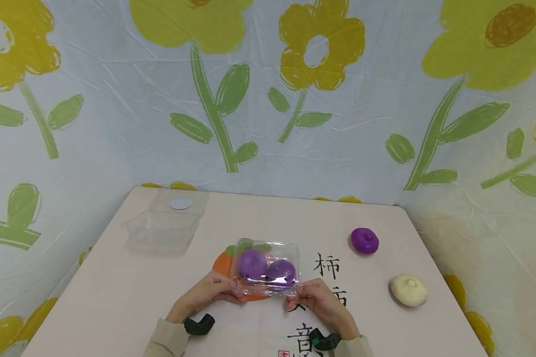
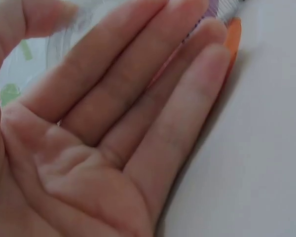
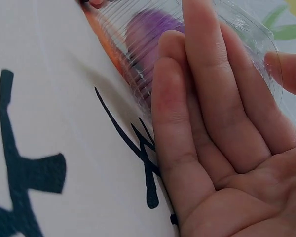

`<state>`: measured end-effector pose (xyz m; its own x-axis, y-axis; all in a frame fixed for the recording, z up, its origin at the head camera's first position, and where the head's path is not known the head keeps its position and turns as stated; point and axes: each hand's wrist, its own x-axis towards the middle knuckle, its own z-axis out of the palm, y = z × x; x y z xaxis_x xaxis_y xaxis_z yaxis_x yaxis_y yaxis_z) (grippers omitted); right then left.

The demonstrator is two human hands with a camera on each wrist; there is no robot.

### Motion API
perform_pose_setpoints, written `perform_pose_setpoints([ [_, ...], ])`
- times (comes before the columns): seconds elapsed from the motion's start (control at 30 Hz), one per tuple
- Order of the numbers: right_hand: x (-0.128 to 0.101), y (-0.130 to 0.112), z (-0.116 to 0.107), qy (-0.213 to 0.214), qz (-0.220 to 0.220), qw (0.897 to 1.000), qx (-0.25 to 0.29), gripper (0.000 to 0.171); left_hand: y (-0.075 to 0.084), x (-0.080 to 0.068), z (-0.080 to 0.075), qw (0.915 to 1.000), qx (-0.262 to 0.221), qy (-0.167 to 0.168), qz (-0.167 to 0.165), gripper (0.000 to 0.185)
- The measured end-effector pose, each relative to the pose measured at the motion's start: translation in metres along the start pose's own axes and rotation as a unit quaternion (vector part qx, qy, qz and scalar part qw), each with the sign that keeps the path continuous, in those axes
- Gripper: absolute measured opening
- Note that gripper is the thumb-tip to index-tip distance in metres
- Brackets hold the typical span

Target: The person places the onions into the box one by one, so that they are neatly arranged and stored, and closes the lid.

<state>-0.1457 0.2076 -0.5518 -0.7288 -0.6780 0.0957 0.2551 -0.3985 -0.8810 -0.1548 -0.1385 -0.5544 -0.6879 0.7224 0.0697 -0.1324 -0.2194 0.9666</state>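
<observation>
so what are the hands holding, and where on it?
The clear plastic box with two purple balls inside, held between both hands: left hand on its near-left end, right hand on its near-right end, fingers straight against the walls.

Purple buns: 3 total, 2 in closed clear box (image 1: 266, 267), 1 loose (image 1: 364, 241) on bench. White bun (image 1: 409, 290): 1. Clear boxes: 2, incl. empty one (image 1: 163, 230). Hands: 2.
</observation>
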Motion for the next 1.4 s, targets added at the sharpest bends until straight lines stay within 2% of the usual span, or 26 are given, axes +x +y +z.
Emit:
perform_pose_setpoints([
  [0.57,0.0023,-0.0005,0.0002,-0.006,-0.004,1.000,-0.009,0.046,0.0018,-0.0002,0.0047,0.9984,0.025,0.051,0.000,0.033],
  [0.77,0.0022,0.0003,-0.0003,-0.013,-0.014,1.000,-0.003,0.047,-0.0003,0.0004,0.0028,0.9986,0.020,0.049,0.006,0.032],
  [1.1,0.0009,-0.0012,0.0002,-0.005,-0.009,1.000,-0.013,0.045,-0.0031,0.0010,-0.0005,0.9992,0.019,0.033,-0.011,0.037],
  [1.4,0.0006,-0.0058,0.0057,0.022,0.013,0.999,-0.031,0.039,-0.0028,0.0003,-0.0004,0.9998,0.007,0.019,-0.005,0.038],
])
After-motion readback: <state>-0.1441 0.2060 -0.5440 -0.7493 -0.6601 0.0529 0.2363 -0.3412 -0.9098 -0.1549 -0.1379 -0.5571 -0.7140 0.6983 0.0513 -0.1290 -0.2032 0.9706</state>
